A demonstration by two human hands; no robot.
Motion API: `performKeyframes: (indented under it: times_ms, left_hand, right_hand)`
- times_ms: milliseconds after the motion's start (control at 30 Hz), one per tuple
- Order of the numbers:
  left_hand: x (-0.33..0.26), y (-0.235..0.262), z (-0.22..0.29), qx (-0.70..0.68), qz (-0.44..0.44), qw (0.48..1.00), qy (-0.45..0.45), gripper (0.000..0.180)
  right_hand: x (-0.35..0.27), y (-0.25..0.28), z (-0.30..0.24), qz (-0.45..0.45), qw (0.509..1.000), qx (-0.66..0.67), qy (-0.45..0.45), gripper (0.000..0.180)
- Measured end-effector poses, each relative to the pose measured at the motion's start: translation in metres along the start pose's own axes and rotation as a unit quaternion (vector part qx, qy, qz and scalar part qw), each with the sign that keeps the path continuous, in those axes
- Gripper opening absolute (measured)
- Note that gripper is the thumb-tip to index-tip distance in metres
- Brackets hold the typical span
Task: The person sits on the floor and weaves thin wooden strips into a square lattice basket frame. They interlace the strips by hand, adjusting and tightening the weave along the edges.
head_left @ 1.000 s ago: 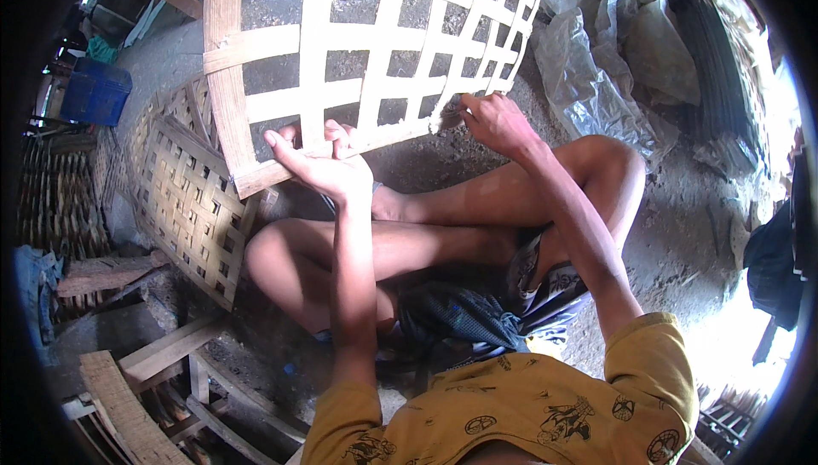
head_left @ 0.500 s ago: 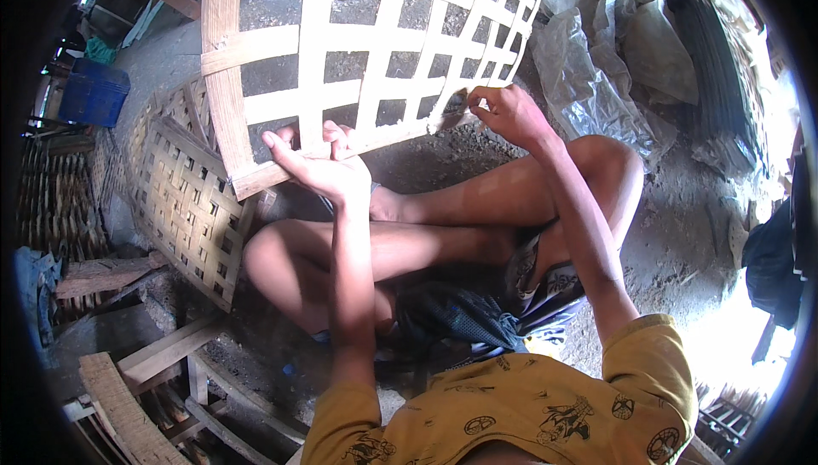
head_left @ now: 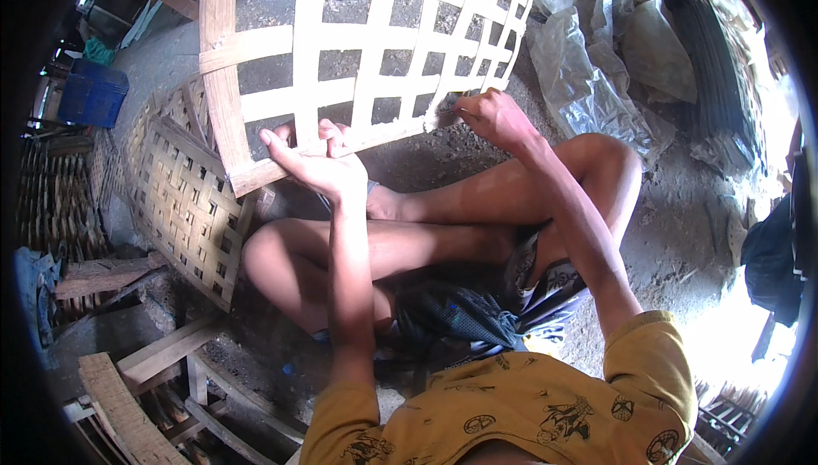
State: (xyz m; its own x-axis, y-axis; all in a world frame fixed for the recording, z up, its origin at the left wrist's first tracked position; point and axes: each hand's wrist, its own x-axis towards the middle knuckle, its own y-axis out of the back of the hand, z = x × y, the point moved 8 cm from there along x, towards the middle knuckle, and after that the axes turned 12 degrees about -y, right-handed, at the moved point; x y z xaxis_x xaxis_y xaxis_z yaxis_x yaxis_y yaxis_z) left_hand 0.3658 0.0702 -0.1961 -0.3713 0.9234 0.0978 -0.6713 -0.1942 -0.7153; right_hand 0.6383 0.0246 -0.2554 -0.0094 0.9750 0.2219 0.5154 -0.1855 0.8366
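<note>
A large panel of pale woven strips in a wooden frame point(head_left: 223, 94) is propped up before me, brightly lit. My left hand point(head_left: 319, 167) holds its lower rail near the left corner, palm beneath and fingertips curled over the wood. At the right part of that rail, my right hand point(head_left: 501, 120) is closed, thumb and fingers pinched together. Something small and dark shows at its fingertips, too unclear to name. Pale, ragged fuzz or shavings point(head_left: 430, 123) cling to the rail just left of those fingers. My bent legs point(head_left: 460, 201) are folded below the panel.
Another woven panel point(head_left: 183, 197) leans at my left. Wooden pieces point(head_left: 128, 405) lie at the lower left. A blue container point(head_left: 94, 93) stands at the far left. Crumpled clear plastic sheeting point(head_left: 579, 82) and a dark stack of sheets point(head_left: 720, 73) are at the right.
My right hand has moved slightly left and down along the lower rail, its fingers drawn closer together. The panel has shifted a little to the left. My left hand keeps its hold.
</note>
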Motion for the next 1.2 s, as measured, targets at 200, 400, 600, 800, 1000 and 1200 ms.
performKeyframes:
  times_ms: [200, 400, 600, 800, 1000, 1200]
  left_hand:
    - [0.0, -0.001, 0.002, 0.007, -0.001, 1.0, -0.007, 0.048]
    - [-0.004, -0.006, 0.008, 0.028, 0.017, 0.999, -0.019, 0.051]
    - [-0.006, -0.008, 0.007, 0.014, 0.006, 1.0, -0.012, 0.049]
    - [-0.004, -0.005, 0.005, 0.021, 0.003, 0.999, -0.025, 0.047]
    - [-0.004, -0.005, 0.008, 0.02, 0.005, 1.0, -0.018, 0.051]
    - [-0.003, -0.002, 0.001, 0.006, 0.001, 1.0, -0.01, 0.048]
  right_hand:
    - [-0.01, 0.003, 0.04, -0.039, 0.981, -0.117, -0.15, 0.018]
    - [-0.002, 0.005, 0.039, -0.053, 0.981, 0.05, -0.181, 0.026]
    - [0.002, -0.008, 0.04, -0.056, 0.969, 0.125, -0.204, 0.03]
    - [0.0, -0.017, 0.031, -0.067, 0.965, 0.13, -0.22, 0.034]
    - [0.0, -0.026, 0.029, -0.077, 0.954, 0.147, -0.248, 0.031]
    - [-0.001, -0.013, 0.041, -0.221, 0.887, 0.324, -0.244, 0.028]
